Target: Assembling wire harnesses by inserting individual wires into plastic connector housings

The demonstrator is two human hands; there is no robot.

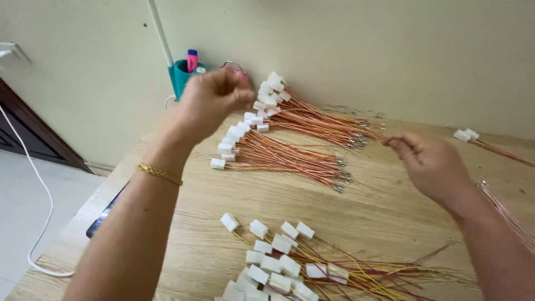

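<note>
My left hand [214, 100] is raised over the far side of the wooden table [184, 195], fingers pinched on the white connector end of a thin wire harness. My right hand [432, 161] pinches the metal-tipped end of the same orange and red wires near the bundle tips. Between the hands lie two fanned bundles of harnesses [290, 139] with white plastic connectors [267, 92] at the left and bare terminals at the right. A gold bracelet [160, 174] circles my left wrist.
A loose pile of white connectors with yellow and red wires [284, 262] lies at the near edge. More harnesses [479, 139] sit at the right. A teal cup with pens [184, 72] stands by the wall. A phone [103, 217] rests at the table's left edge; a white cable [39, 184] hangs over the floor.
</note>
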